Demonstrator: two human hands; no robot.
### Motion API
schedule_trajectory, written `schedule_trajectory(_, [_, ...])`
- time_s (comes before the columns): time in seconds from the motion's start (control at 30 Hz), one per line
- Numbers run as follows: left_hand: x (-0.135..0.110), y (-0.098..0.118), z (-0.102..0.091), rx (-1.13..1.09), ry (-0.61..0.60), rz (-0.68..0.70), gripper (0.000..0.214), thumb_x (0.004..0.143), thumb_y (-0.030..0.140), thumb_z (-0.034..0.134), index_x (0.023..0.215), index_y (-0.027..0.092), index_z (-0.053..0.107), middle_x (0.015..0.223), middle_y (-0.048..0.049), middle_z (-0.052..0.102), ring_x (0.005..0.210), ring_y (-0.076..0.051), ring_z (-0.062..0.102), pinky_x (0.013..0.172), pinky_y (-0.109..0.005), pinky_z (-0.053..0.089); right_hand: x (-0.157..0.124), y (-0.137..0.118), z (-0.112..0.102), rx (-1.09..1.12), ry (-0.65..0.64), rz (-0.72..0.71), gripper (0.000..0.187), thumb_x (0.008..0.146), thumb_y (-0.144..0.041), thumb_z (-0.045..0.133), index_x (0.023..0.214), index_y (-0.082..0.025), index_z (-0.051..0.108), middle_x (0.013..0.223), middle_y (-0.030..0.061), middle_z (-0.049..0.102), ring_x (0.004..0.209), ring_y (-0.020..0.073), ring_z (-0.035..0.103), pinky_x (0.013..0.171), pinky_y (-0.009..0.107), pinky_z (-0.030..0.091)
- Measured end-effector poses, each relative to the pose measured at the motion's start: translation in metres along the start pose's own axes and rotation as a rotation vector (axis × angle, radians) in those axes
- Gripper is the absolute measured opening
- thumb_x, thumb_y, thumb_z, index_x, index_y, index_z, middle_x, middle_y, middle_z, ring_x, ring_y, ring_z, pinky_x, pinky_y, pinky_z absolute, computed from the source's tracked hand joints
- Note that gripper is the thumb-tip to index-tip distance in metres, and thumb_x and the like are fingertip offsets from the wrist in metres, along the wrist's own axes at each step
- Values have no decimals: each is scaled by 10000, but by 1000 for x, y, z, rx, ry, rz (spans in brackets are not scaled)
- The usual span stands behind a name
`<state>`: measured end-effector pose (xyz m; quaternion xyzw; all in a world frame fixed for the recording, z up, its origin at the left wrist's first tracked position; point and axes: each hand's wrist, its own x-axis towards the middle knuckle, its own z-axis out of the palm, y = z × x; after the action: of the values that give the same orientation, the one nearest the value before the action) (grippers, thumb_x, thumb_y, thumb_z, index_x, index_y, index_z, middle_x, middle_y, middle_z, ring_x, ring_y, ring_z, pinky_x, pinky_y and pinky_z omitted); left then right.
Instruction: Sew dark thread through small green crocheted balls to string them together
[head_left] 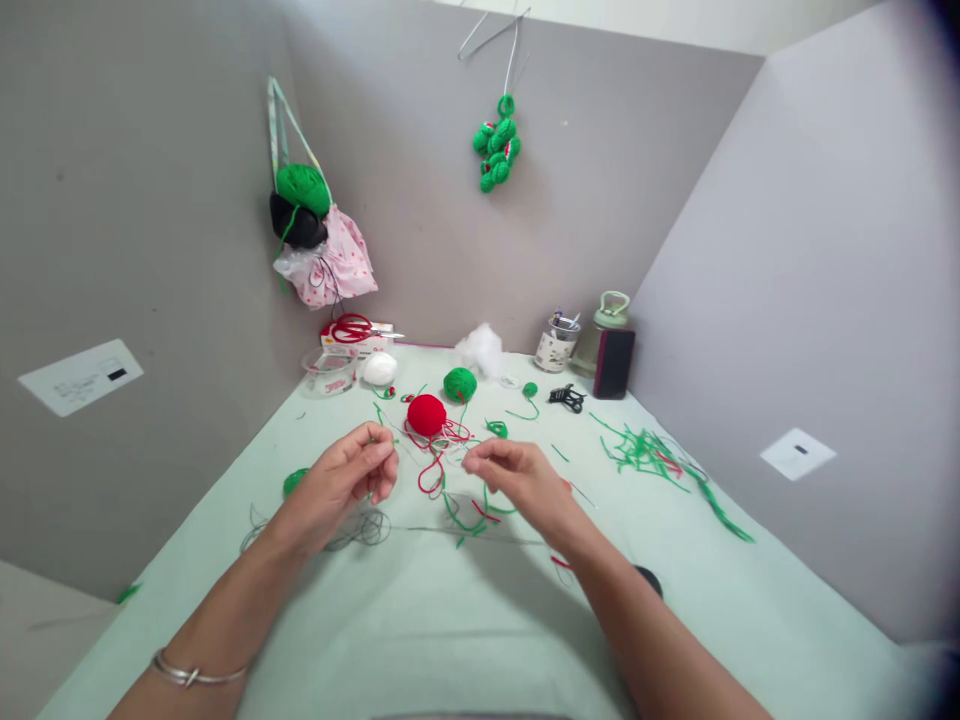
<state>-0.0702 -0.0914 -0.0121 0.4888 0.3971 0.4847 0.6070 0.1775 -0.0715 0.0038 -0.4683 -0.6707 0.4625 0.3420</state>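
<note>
My left hand [349,480] hovers over the pale green table [465,620] with its fingers curled into a pinch; what it pinches is too small to make out. My right hand [517,478] is also pinched, fingertips pointing left toward the other hand, a short gap between them. Just beyond both hands lies a red yarn ball [427,413] with loose red strand [433,470] trailing toward me. Green yarn pieces [469,517] lie under my right hand. Thin dark thread [364,527] coils under my left wrist.
A green yarn ball [460,384], white stuffing [481,347], red scissors [352,328] on a box, a clear bowl [328,372], a jar [556,345], a bottle [604,330] and a black clip [567,397] line the back. Green scraps [649,452] lie right. Grey partitions enclose the table; green crocheted pieces [496,145] hang on one.
</note>
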Motion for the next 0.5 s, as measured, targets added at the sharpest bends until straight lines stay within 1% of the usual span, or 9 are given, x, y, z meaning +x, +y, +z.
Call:
schedule_trajectory(0.07, [-1, -2, 0, 1, -1, 2, 272, 907, 420, 666, 880, 195, 517, 717, 33, 599, 585, -80, 521, 533, -196, 393, -15, -5, -20, -183, 90, -59, 273, 894, -448, 619, 992, -213, 714, 887, 29, 677, 680, 140, 518, 638, 281, 415])
schedule_trajectory(0.13, [-3, -3, -1, 3, -2, 5, 276, 901, 420, 672, 873, 191, 520, 717, 30, 600, 587, -82, 525, 536, -198, 401, -38, -5, -45, -434, 156, -85, 270, 918, -431, 602, 1095, -249, 694, 1033, 45, 692, 786, 171, 581, 731, 312, 458])
schedule_trajectory(0.2, [-5, -2, -1, -2, 4, 8, 281, 888, 418, 685, 871, 188, 525, 718, 29, 600, 590, -84, 526, 542, -201, 409, -65, 2, -70, -689, 115, -57, 258, 926, -391, 595, 1134, -266, 681, 1117, 60, 682, 929, 216, 621, 838, 356, 470])
schedule_trajectory(0.27, [-6, 0, 0, -11, 14, 9, 286, 871, 412, 703, 873, 186, 528, 717, 31, 599, 590, -84, 524, 544, -202, 410, -92, 12, -88, -870, 53, 25, 276, 916, -342, 597, 1168, -256, 673, 1178, 83, 665, 1039, 263, 627, 910, 404, 468])
schedule_trajectory(0.3, [-7, 1, 1, -14, 18, 8, 287, 862, 408, 711, 874, 186, 530, 715, 32, 598, 589, -84, 521, 544, -203, 410, -103, 17, -94, -919, 20, 75, 281, 913, -322, 593, 1172, -247, 673, 1183, 94, 661, 1058, 276, 628, 920, 416, 471])
schedule_trajectory(0.37, [-7, 3, 4, -7, 9, 9, 285, 855, 404, 717, 864, 183, 536, 709, 32, 593, 589, -85, 516, 546, -204, 412, -121, 25, -97, -934, -70, 148, 278, 911, -287, 581, 1168, -241, 678, 1165, 99, 663, 1052, 276, 636, 916, 410, 484])
schedule_trajectory(0.43, [-6, 5, 8, 9, -13, 17, 278, 857, 400, 710, 846, 180, 540, 708, 29, 590, 592, -86, 513, 549, -208, 414, -131, 31, -93, -885, -177, 158, 275, 904, -251, 580, 1159, -258, 685, 1144, 86, 667, 1022, 254, 646, 899, 379, 497])
schedule_trajectory(0.5, [-6, 7, 10, 25, -30, 21, 266, 868, 395, 695, 844, 180, 541, 713, 27, 590, 596, -88, 514, 554, -212, 414, -133, 34, -89, -846, -236, 125, 288, 901, -217, 570, 1159, -268, 689, 1129, 76, 667, 989, 233, 651, 882, 357, 506])
